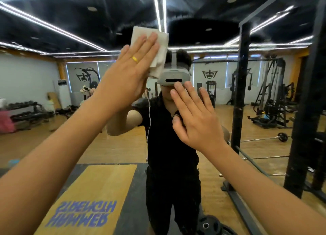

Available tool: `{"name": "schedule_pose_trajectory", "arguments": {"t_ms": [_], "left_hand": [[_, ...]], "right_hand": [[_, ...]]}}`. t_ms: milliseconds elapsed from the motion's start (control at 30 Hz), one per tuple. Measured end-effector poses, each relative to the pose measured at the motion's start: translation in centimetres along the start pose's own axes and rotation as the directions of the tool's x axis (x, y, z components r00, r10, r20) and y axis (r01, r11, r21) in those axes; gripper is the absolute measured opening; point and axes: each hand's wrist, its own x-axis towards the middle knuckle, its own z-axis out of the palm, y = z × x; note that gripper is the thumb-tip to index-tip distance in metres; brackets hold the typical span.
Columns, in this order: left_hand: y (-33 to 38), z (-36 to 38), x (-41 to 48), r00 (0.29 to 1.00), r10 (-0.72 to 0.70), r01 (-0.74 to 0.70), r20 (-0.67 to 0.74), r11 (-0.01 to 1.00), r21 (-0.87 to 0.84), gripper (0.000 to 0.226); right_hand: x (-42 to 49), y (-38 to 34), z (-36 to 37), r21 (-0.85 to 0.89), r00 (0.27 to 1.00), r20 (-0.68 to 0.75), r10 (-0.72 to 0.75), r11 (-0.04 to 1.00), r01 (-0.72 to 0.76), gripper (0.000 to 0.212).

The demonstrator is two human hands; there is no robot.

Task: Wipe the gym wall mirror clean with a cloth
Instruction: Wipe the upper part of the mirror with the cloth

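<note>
The person is standing square to the mirror (44,97), which is filling nearly the whole view, and is pressing the cloth (159,46) against the glass at about 12 o'clock from the middle of the view. The left hand (130,70) is lying flat over the cloth's lower left part, at about 11 o'clock; its fingers are straight and close together, spreading the load rather than pinching, with a yellow ring (135,58) showing on one of them. The cloth is looking pale, thin and folded into a loose pad, its free layers hanging down at 5 o'clock from the fingertips. It is probably light and limp, so it is likely moving only where the palm is pinning it, and the hanging layers may bunch or slip out on a fast stroke. Covering more of the pad's middle with the flat palm seems the better hold. The right hand (195,118) is resting at about 3 o'clock, just right of centre and well apart from the cloth, fingers straight and slightly spread, seemingly bracing on the glass, though contact is not certain. The glass is rigid, smooth and breakable, so even, moderate pressure seems wiser than leaning on it, and a bare palm there risks leaving fresh smears.
</note>
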Motion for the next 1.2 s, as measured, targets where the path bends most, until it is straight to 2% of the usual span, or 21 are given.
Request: {"name": "schedule_pose_trajectory", "arguments": {"t_ms": [100, 233, 500, 733, 933, 1033, 1200], "left_hand": [[-0.8, 0.5, -4.4, 0.985, -0.163, 0.162, -0.063, 0.987, -0.024, 0.062], [-0.6, 1.2, -6.4, 0.964, -0.246, 0.240, -0.106, 0.969, -0.061, 0.058], [-0.8, 0.6, -4.9, 0.962, -0.250, 0.248, -0.110, 0.968, -0.029, 0.058], [-2.3, -0.8, 0.2, 0.952, -0.262, 0.251, -0.156, 0.964, -0.089, 0.056], [-0.8, 1.2, -2.9, 0.933, -0.274, 0.253, -0.234, 0.960, -0.119, 0.054], [-0.5, 1.5, -3.6, 0.939, -0.259, 0.242, -0.227, 0.965, -0.099, 0.054], [-0.1, 0.6, 0.7, 0.964, -0.194, 0.189, -0.182, 0.981, -0.043, 0.056]], "right_hand": [[-0.1, 0.1, 0.1, -0.011, 1.000, 0.002, -0.001, 1.000, 0.001, 0.065], [0.2, 0.0, 0.1, -0.001, 1.000, 0.001, -0.001, 1.000, 0.001, 0.065], [0.6, -1.6, -0.1, 0.064, 0.999, 0.026, 0.047, 0.997, -0.048, 0.068], [0.9, -2.0, 0.4, 0.017, 0.999, -0.006, 0.044, 0.999, -0.044, 0.069], [1.1, -2.2, 0.8, 0.026, 0.999, -0.011, 0.052, 0.998, -0.052, 0.069], [1.0, -2.3, 0.8, 0.028, 0.999, -0.010, 0.052, 0.998, -0.051, 0.068], [1.0, -2.3, 0.7, 0.019, 0.998, -0.015, 0.059, 0.998, -0.059, 0.067]]}}
